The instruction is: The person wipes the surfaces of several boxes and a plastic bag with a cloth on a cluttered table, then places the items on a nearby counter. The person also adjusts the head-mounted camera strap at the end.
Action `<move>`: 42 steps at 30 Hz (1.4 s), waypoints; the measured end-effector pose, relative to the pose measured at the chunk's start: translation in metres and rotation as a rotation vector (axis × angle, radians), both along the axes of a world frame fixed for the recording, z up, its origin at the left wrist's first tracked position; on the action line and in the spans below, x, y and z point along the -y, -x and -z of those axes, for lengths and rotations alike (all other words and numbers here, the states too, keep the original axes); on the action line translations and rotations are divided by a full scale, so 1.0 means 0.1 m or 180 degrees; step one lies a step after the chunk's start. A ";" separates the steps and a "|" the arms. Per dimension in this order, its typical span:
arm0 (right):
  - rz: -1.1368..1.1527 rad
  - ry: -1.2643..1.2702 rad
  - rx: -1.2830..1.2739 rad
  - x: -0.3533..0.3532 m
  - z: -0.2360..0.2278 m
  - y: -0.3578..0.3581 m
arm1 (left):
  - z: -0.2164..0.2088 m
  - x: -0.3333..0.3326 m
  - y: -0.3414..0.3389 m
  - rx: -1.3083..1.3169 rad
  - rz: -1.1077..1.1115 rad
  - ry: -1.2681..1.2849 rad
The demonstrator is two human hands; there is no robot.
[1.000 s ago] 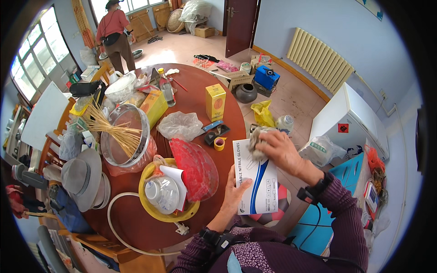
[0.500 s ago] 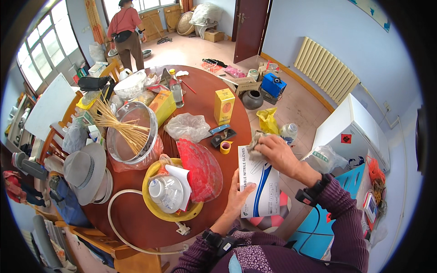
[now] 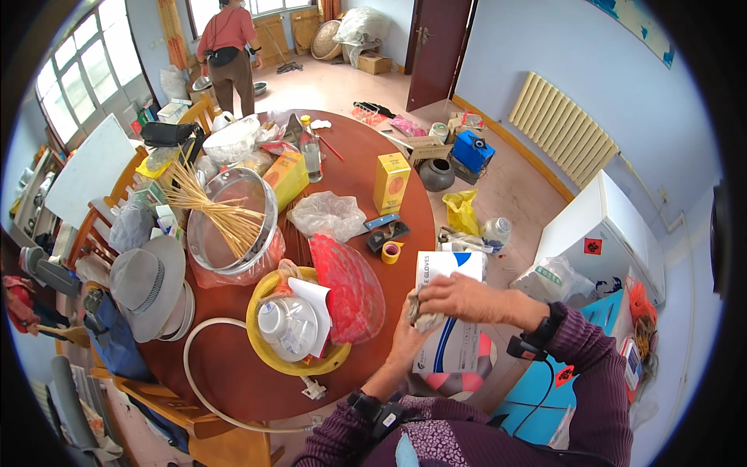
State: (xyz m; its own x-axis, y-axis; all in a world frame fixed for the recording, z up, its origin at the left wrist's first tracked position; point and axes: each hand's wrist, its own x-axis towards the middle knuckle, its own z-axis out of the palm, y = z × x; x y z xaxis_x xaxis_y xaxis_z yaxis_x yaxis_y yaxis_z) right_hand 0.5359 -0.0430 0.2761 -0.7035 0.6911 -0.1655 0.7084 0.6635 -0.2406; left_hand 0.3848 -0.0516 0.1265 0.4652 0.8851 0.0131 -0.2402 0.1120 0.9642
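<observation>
A white glove box (image 3: 461, 352) with blue swooshes stands at the table's right edge, in front of me. My left hand (image 3: 405, 341) grips its left side. Across the front of the box reaches my right hand (image 3: 459, 298), its fingers closed on a crumpled grey-beige cloth (image 3: 423, 317). That cloth lies against the box's left edge, close by my left thumb, which it partly hides. Beyond the box are a roll of yellow tape (image 3: 391, 252) and a dark tape dispenser (image 3: 397, 233) on the tabletop.
The round brown table (image 3: 233, 389) bears a yellow basket (image 3: 342, 363), a clear basin of sticks (image 3: 194, 233), a red bag (image 3: 354, 296), a yellow carton (image 3: 391, 183) and a bottle (image 3: 310, 152). A white cabinet (image 3: 591, 226) stands right. A person (image 3: 229, 47) is at the back.
My right hand has moved down and left with the cloth, from the box's top to its left edge beside my left hand. The view has shifted slightly.
</observation>
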 end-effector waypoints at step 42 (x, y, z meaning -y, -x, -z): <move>-0.0282 -0.0907 -0.0062 0.77 0.15 0.07 | -0.10 -0.33 0.09 0.0949 -0.0203 0.1187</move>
